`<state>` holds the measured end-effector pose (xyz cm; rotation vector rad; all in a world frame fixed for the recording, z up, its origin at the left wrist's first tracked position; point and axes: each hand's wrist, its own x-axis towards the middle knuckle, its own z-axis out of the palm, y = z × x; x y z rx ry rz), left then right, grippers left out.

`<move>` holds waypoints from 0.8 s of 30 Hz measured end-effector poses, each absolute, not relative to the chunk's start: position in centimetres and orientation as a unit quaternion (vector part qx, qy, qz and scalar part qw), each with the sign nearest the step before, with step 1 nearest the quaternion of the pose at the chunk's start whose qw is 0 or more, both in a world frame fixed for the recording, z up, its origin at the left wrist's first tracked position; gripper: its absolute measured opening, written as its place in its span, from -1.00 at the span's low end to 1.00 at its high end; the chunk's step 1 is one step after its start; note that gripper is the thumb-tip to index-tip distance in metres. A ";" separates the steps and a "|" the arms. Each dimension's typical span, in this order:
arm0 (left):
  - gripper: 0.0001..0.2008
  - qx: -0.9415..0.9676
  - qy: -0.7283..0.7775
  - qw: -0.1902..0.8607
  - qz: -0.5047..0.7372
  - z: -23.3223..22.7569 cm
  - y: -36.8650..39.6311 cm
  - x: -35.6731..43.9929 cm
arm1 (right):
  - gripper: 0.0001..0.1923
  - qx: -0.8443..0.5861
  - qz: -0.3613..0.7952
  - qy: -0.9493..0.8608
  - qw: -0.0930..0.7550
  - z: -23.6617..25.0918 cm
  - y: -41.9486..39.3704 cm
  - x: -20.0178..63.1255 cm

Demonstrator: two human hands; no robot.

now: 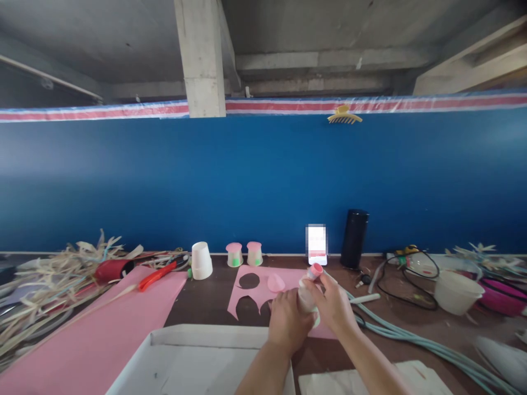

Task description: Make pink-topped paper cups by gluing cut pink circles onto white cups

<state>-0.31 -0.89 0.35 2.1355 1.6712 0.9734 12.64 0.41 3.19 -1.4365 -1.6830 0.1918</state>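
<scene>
My left hand (288, 321) is wrapped around a white bottle (305, 299), tilted above the table; part of its body is hidden by my fingers. At the bottle's top, the fingers of my right hand (335, 302) are closed around a pink cap (316, 270). Beneath both hands lies a pink sheet (253, 304) with round holes cut in it, and a loose pink cut piece (275, 283) rests on it. Behind the sheet stand two small cups with pink tops and green marks, a left one (234, 255) and a right one (254, 254).
A white paper cup (201, 261) stands upside down at left, near red-handled scissors or cutters (157, 275) on a large pink sheet (82, 340). A white tray (197, 356) lies in front. A phone (317, 244), black flask (354, 238), cables (411, 337) and a white tub (458, 292) occupy the right.
</scene>
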 end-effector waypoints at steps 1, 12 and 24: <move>-0.65 0.735 0.575 0.130 0.336 0.4 -0.9 -0.3 | -0.76 -0.574 0.079 -0.681 0.447 3.2 0.4 12.6; -0.63 0.731 0.576 0.145 0.335 0.1 -0.7 -0.6 | -0.75 -0.546 0.078 -0.710 0.438 4.0 -0.2 12.2; -0.68 0.736 0.553 0.153 0.359 0.5 -0.9 -0.7 | -0.74 -0.525 0.028 -0.750 0.402 4.4 -0.6 12.5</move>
